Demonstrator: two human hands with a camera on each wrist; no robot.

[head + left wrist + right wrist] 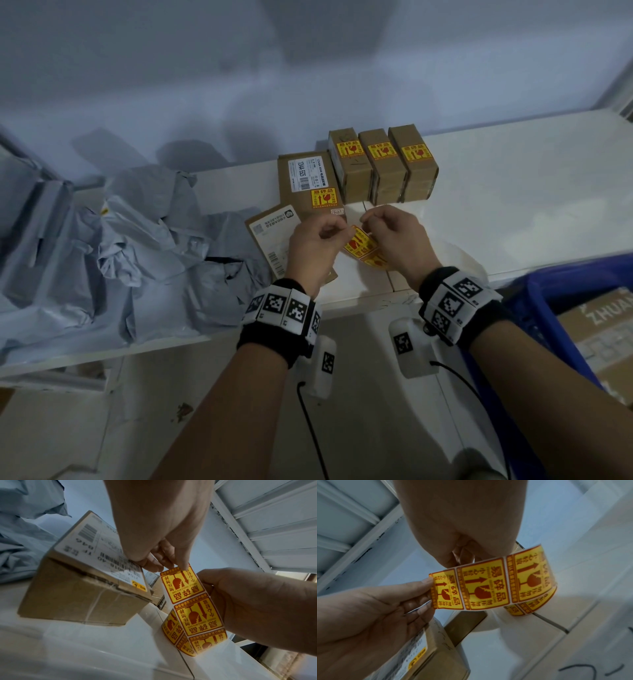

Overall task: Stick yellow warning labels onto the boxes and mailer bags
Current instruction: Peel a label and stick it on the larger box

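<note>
Both hands meet over the yellow-and-red fragile-label strip [192, 601] — left hand [313, 243] pinches the end sticker to peel it, right hand [399, 236] grips the backing, just beside the unlabelled brown cardboard box [274, 240].

Parcel packing and dispatch room, small warehouse corner. White worktop [513, 192] against plain pale wall. Taped brown cardboard boxes [382, 164] in row near back edge, each bearing yellow-and-red fragile sticker. Flat brown carton with printed barcode shipping label [301, 178] beside them. Heap of crumpled grey plastic mailer bags [137, 240] toward left end. Strip of yellow warning labels on backing paper [192, 609] over front edge. Blue plastic crate [561, 308] at right, holding more cardboard cartons. White metal shelving [274, 527] overhead.
</note>
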